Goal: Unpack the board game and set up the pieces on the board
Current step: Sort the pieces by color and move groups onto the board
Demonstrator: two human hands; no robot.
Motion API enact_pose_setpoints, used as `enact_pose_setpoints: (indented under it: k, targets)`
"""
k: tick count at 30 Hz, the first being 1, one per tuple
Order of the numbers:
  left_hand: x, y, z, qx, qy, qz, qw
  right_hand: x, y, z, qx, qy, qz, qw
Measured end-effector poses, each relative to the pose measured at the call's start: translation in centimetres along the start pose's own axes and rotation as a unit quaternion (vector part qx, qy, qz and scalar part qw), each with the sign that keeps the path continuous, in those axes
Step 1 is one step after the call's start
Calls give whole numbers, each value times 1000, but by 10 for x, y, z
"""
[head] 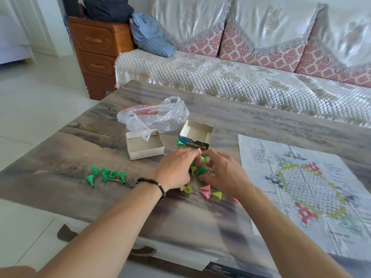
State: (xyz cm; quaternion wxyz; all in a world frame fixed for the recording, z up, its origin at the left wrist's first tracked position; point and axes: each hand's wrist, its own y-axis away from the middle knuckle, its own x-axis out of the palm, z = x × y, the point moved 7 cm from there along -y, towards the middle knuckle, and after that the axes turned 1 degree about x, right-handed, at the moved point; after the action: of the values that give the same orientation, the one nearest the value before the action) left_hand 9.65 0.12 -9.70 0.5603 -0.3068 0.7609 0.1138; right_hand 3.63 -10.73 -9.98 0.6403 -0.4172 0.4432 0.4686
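Note:
A pile of small cone-shaped game pieces [201,169] in green, yellow and pink lies on the table between my hands. My left hand [174,169] reaches into the pile from the left and pinches a pink piece [199,151] at its fingertips. Over the right side of the pile my right hand [225,174] arches with spread fingers, the tips among the pieces. Several green pieces [106,175] lie apart to the left. The paper board [301,187], printed with a hexagon pattern, lies unfolded to the right with no pieces on it.
A white box tray [144,146] and the printed box lid [197,136] stand behind the pile, one green piece [180,142] beside the lid. A crumpled plastic bag [154,116] lies behind them. Loose pink [205,191] and yellow [217,195] pieces lie in front. A sofa runs behind the table.

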Motion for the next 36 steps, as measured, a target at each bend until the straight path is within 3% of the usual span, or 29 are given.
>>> enact_pose_setpoints:
  k: [13, 23, 30, 36]
  targets:
    - [-3, -15, 8, 2, -17, 32, 999, 1, -12, 0, 7, -51, 38, 998]
    - [-3, -22, 1, 1, -33, 17, 999, -2, -8, 3, -33, 32, 22, 999]
    - [-6, -21, 0, 15, -16, -18, 1000, -5, -10, -20, 58, -139, -1, 989]
    - [-22, -16, 0, 0, 42, -47, 998, -16, -10, -36, 139, -282, -62, 947]
